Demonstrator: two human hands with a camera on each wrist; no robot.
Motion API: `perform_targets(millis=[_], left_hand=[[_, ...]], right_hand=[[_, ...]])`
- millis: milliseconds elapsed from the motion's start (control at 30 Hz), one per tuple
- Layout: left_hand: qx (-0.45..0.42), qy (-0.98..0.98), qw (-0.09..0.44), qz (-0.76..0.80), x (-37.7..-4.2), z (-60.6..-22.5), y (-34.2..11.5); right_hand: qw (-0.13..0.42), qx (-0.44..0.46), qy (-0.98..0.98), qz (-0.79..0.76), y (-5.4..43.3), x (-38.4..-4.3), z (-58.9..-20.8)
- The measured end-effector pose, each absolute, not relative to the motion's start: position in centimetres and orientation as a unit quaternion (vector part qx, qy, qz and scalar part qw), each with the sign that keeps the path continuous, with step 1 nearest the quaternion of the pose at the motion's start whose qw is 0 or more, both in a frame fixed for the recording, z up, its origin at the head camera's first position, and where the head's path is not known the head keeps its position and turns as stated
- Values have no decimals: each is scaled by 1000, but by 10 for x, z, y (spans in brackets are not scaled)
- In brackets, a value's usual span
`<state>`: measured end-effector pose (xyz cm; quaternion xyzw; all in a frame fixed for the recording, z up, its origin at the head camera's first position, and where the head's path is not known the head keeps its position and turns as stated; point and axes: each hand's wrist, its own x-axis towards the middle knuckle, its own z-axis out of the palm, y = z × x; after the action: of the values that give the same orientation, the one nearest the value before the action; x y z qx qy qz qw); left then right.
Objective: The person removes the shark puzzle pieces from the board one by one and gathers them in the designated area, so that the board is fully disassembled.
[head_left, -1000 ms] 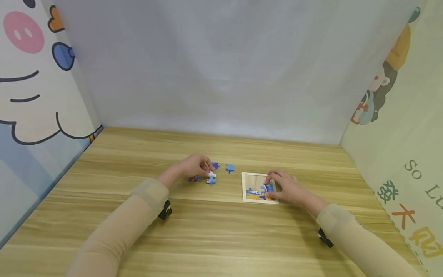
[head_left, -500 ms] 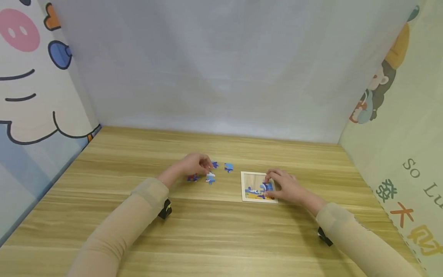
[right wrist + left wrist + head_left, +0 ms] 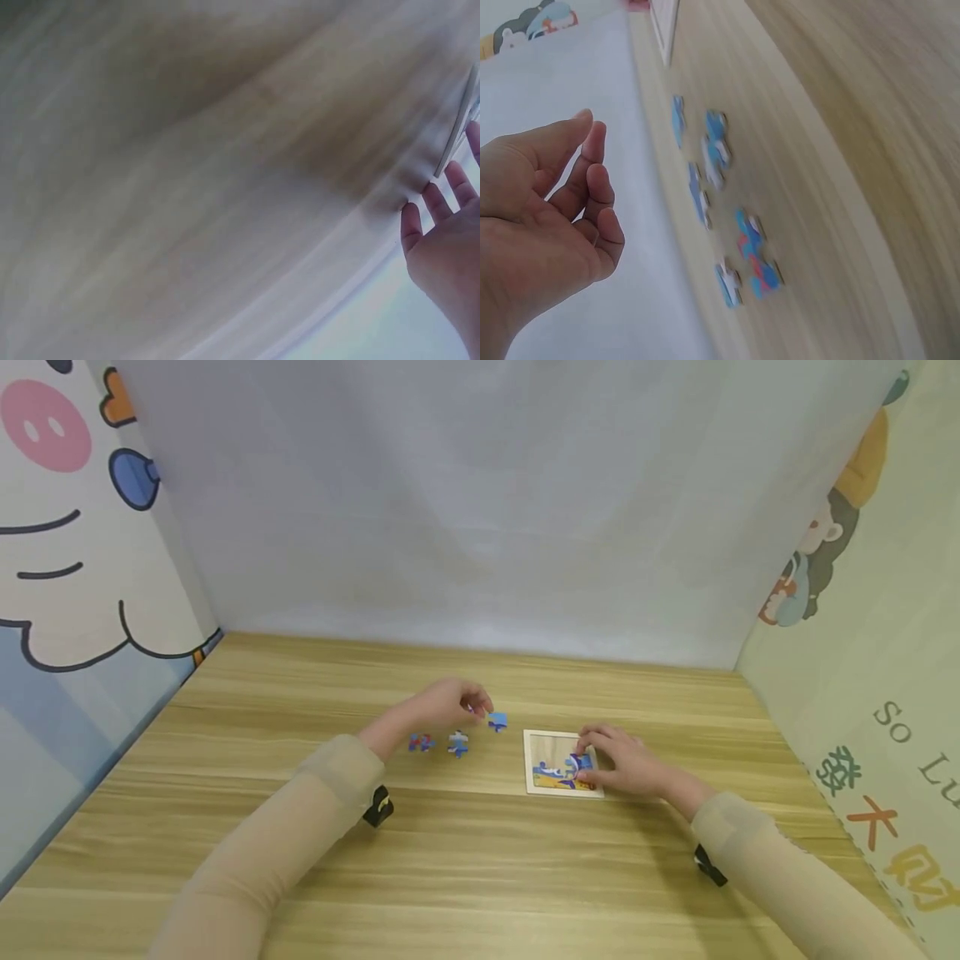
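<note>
Just beyond the fingertips of your left hand (image 3: 454, 703), toward the table's right edge, lies the blue piece (image 3: 498, 720). Your left hand is the nearer one; your right hand (image 3: 628, 765) is beyond the frame (image 3: 531, 785). The piece is too small here for you to read a long axis. Your left palm faces down over the wood, its fingers loosely bent and thumb tip by forefinger, with nothing seen between them; another piece partly shows behind those fingers.

Toward the table's left edge from there are the white-blue piece (image 3: 458, 744) and the red-blue piece (image 3: 422, 742), apart from each other.

The frame, nearly square, lies flat right of the table's middle. Fitted pieces fill its near side and right part; its far-left corner shows bare backing. Your right hand comes in from the table's right edge and rests on the frame's right side, fingers spread and relaxed, curled round nothing.

Farther out, the table (image 3: 480, 860) meets a pale cloth (image 3: 480, 527) at its far edge.
</note>
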<state>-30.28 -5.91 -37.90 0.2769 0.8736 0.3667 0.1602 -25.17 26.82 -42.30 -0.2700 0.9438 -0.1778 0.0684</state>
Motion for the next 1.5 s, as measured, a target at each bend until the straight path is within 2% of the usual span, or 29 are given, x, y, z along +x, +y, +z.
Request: perform_targets(millis=[400, 733, 1000, 1500], left_hand=[[318, 861, 148, 368, -298, -370, -11], [367, 853, 122, 351, -298, -388, 25], [382, 856, 168, 306, -297, -407, 45], [385, 887, 157, 200, -303, -423, 61]], right_hand=[[70, -291, 933, -202, 278, -251, -425], [29, -268, 947, -175, 282, -248, -432], [21, -270, 948, -170, 282, -246, -431], [31, -259, 950, -171, 283, -246, -432]])
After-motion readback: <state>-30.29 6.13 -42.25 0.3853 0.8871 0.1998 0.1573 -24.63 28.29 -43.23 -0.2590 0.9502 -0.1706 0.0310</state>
